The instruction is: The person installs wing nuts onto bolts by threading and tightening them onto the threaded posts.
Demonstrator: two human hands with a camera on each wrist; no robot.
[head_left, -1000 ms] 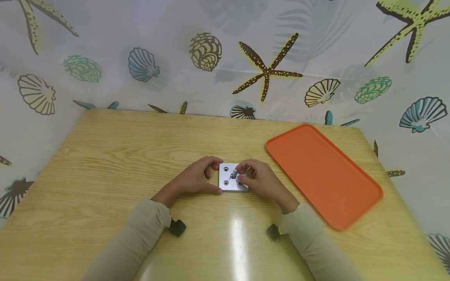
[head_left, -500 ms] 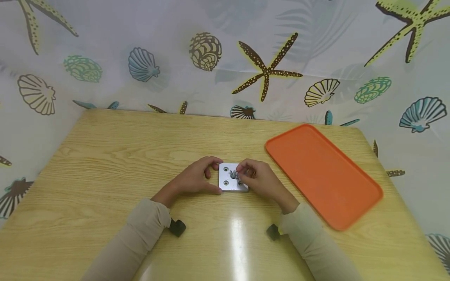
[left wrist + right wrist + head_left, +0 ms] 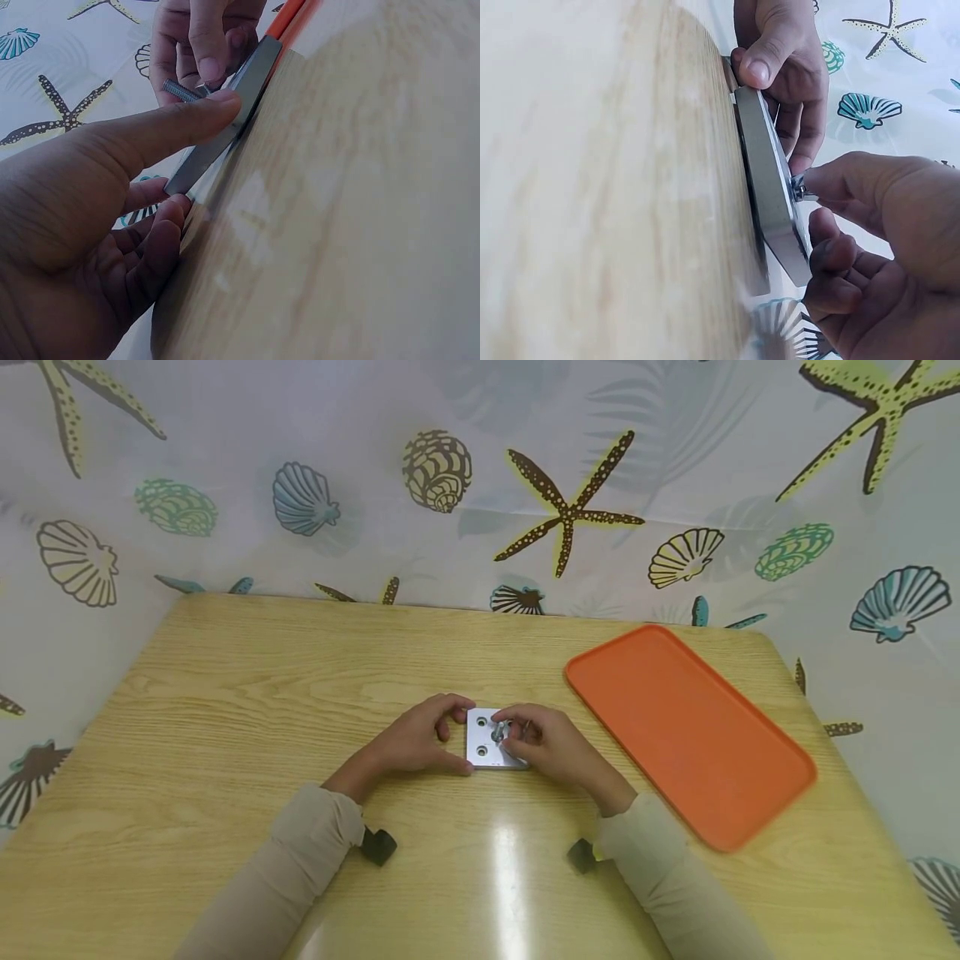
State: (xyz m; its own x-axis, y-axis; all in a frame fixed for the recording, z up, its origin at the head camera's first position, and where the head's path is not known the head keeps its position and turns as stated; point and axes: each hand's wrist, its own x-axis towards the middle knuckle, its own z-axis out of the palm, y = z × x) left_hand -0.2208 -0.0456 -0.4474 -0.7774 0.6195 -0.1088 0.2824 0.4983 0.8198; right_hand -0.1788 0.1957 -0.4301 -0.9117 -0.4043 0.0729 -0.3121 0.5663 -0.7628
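A flat silver metal plate [image 3: 482, 737] with round holes lies on the table in the head view. My left hand [image 3: 418, 739] holds its left side, thumb at the near corner and fingers at the far one. From the plate's middle rises a threaded bolt [image 3: 180, 91], seen in the left wrist view. A small winged metal piece that looks like a wing nut [image 3: 802, 190] sits at the plate's face in the right wrist view. Thumb and forefinger of my right hand [image 3: 553, 743] pinch around it, partly hiding it and the plate's right side.
An orange tray [image 3: 690, 735] lies slanted on the wooden table [image 3: 300, 668], right of the right hand. A white cloth [image 3: 360, 410] printed with shells and starfish hangs behind the table and along its sides.
My right hand's fingers have shifted slightly left around the wing nut, whose wings have turned. My left hand and the plate stay in place.
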